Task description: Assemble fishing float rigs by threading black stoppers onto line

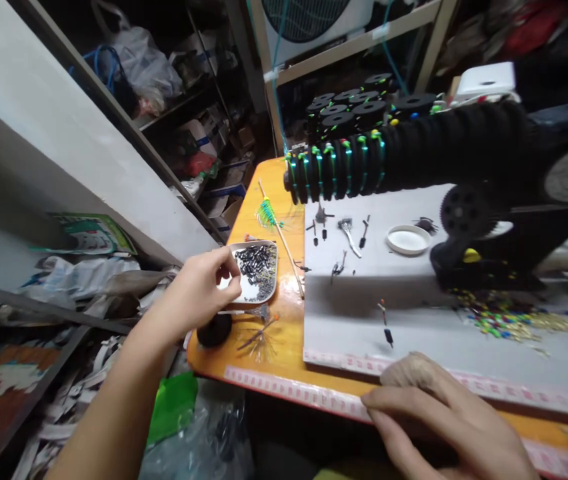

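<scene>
My left hand (199,290) reaches over the left end of the orange table (269,363), its fingers curled in a pinch at the near rim of a small white tray (270,248) holding several small black parts. What the fingertips hold is too small to make out. My right hand (444,417) rests at the table's front edge, fingers together and pressed flat on a pink measuring tape strip (314,398). It holds nothing I can see. A grey mat (414,320) covers most of the table.
A long row of black spools with green and yellow beads (359,167) lies across the back. A white lid (408,239), small black parts, loose coloured beads (504,323) and a thin stick (284,240) lie about. Clutter and shelves fill the left.
</scene>
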{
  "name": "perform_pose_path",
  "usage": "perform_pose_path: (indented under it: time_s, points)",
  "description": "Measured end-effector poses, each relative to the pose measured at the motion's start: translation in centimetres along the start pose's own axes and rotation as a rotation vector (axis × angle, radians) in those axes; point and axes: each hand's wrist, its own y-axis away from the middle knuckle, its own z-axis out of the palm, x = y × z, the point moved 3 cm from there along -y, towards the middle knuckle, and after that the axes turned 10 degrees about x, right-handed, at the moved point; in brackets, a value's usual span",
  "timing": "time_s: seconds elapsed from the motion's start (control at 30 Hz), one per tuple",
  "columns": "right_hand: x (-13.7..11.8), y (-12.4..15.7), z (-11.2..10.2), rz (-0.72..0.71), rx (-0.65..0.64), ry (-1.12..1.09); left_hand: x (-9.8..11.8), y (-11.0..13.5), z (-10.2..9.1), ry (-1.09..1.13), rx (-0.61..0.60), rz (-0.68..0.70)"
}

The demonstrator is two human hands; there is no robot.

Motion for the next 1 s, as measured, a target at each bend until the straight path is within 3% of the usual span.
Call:
perform_pose_path:
  time_s: [0.03, 0.1, 0.17, 0.23, 0.33, 0.43, 0.57, 1.0]
  points:
    - [-0.2, -0.1, -0.2, 0.012, 0.005, 0.004, 1.1, 1.6, 0.0, 0.041, 0.054, 0.0]
    - [-0.7, -0.2, -0.5, 0.038, 0.026, 0.011, 3.5, 5.0, 0.9, 0.347, 0.172, 0.017]
    - [-1.0, 0.0, -0.7, 0.057, 0.033, 0.005, 5.8, 8.1, 3.3, 0.69, 0.155, -0.019]
    - [-1.3, 0.2, -0.8, 0.091, 0.036, -0.021, 7.6, 10.3, 6.7, 1.051, 0.125, -0.195]
    - [-1.4, 0.6, -1.0, 0.15, 0.076, -0.1, 9.7, 12.1, 11.4, 1.599, 0.101, -0.572]
    - [-1.6, 1.0, -1.3, 0.159, 0.113, -0.135, 11.6, 12.6, 13.4, 1.95, 0.112, -0.794]
    - [-1.9, 1.5, -1.4, 0.153, 0.124, -0.135, 13.0, 12.6, 13.0, 2.068, 0.111, -0.867]
    - [-2.3, 2.4, -1.6, 0.167, 0.136, -0.164, 13.7, 13.1, 13.2, 2.206, 0.08, -0.916]
